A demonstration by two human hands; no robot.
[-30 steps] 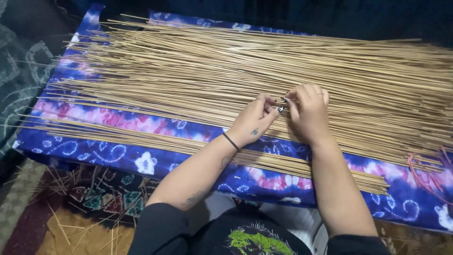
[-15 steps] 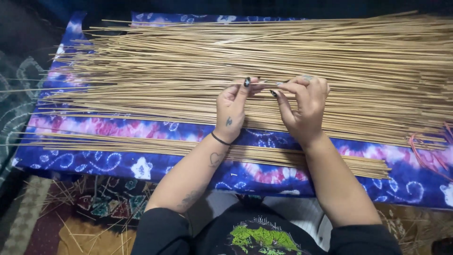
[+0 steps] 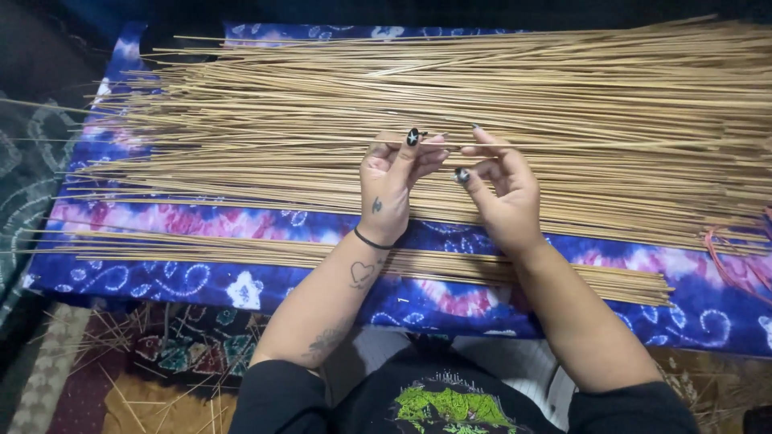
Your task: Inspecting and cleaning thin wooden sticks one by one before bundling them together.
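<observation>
A wide layer of thin tan sticks [image 3: 482, 96] lies across a blue and pink tie-dyed cloth [image 3: 201, 277]. My left hand [image 3: 390, 181] and my right hand [image 3: 503, 193] are raised just above the sticks at the middle. Between them they pinch one thin stick [image 3: 305, 143] that runs level and reaches far out to the left. The left thumb and forefinger grip it; the right fingertips hold its right end. A smaller separate bundle of sticks [image 3: 241, 251] lies nearer me, under both wrists.
A patterned carpet [image 3: 121, 362] with loose stick pieces scattered on it lies at the lower left. A reddish cord [image 3: 728, 257] rests on the cloth at the right edge. A dark patterned fabric [image 3: 32, 153] lies to the left of the cloth.
Both hands have lifted off the pile and moved apart a little, raising a single stick clear of the others. The view has shifted slightly.
</observation>
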